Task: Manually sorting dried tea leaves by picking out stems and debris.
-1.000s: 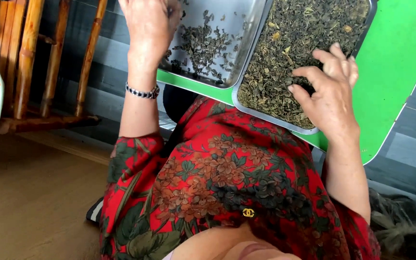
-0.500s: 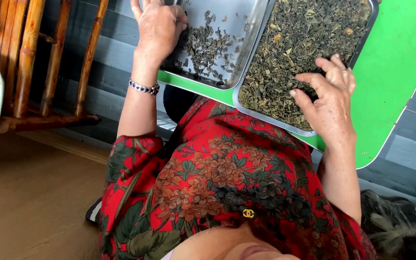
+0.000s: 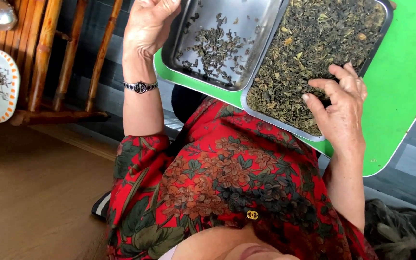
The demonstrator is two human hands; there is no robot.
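Your right hand rests on the near edge of the fuller steel tray, fingers bent and loosely apart, their tips in the heap of dried tea leaves that covers the tray from rim to rim. Whether any leaves are pinched between them, you cannot tell. Your left hand hovers at the left rim of the second steel tray, fingers curled and partly cut off by the top of the view, so its grip cannot be told. That tray holds only a thin scatter of sorted leaves. Both trays sit side by side, touching, on a green board. A wristwatch circles your left wrist.
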